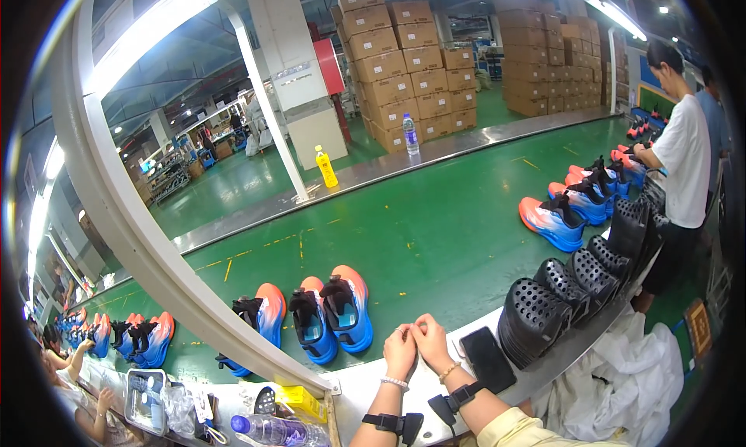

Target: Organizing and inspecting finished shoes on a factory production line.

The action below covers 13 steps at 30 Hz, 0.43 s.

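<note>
My left hand [400,352] and my right hand [430,343] meet at the fingertips above the white ledge beside the green belt. Both are closed in a pinch; whatever they hold, if anything, is too small to make out. A black phone [488,358] lies on the ledge just right of my right hand. To the left of my hands, a pair of orange, blue and black sneakers [348,311] stands on the belt, toes pointing away. Another such sneaker [271,315] is partly hidden behind the white post.
Black perforated clogs [536,319] line the ledge at right, with more sneakers [556,222] beyond and a person [684,152] handling shoes. A purple-capped bottle [280,430] lies lower left. The white post [163,245] crosses the left side. White cloth [614,385] bunches lower right.
</note>
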Available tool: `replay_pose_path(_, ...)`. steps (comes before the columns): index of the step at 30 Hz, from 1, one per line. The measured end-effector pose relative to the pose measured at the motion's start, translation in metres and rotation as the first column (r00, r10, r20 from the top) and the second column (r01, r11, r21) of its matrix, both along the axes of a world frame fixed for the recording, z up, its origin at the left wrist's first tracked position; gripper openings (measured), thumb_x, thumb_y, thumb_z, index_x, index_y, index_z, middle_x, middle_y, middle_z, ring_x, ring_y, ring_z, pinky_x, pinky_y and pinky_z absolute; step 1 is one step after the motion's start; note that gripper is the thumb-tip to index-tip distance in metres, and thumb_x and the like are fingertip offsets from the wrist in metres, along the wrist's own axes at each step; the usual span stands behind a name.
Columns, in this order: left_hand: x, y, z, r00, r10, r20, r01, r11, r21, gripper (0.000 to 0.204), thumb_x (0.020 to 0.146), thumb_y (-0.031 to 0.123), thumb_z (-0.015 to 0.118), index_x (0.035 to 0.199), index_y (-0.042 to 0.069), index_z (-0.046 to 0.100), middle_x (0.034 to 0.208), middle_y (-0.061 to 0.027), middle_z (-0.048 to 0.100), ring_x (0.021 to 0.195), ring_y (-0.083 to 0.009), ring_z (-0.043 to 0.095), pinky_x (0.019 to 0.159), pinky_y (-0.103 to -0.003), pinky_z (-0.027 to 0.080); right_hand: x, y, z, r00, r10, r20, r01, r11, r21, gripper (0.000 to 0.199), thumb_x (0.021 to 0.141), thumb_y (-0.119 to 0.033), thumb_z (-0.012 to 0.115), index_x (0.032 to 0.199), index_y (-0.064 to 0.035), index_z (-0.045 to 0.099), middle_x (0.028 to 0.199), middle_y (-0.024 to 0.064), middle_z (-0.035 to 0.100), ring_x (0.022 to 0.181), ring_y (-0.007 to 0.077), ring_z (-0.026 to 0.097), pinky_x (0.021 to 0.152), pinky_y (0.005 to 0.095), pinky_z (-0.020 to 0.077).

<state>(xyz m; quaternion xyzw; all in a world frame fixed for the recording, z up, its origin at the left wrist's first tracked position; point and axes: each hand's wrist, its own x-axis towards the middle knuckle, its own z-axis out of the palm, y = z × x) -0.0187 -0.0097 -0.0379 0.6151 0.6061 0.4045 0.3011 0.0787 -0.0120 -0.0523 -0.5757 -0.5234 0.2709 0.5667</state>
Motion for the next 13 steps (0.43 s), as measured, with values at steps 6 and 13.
replay_pose_path(6,0.0014,-0.0004,0.0027,1.000,-0.003,-0.023,0.003,1.000,-0.014,0.027,0.094,0.029,0.055,0.106,0.012,0.072,0.095,-0.0182,0.072,0.091,-0.0363,0.069,0.080,-0.043,0.052,0.0001,0.0012,-0.0010,1.000,-0.004,-0.016,0.004,1.000,0.001,0.012,0.091,-0.013,0.062,0.091,-0.0022,0.057,0.062,0.0105,0.066,0.053,0.0147,0.059,0.051,0.0320,0.0439)
replay_pose_path(13,0.0015,0.0005,0.0017,0.999,-0.009,-0.032,0.009,1.000,-0.007,0.026,0.094,0.029,0.055,0.106,0.012,0.072,0.094,-0.0187,0.072,0.091,-0.0366,0.069,0.080,-0.044,0.052,0.0015,0.0017,-0.0020,1.000,0.007,-0.002,-0.007,1.000,-0.002,0.012,0.091,-0.014,0.062,0.091,-0.0023,0.058,0.063,0.0106,0.066,0.054,0.0153,0.060,0.051,0.0320,0.0445)
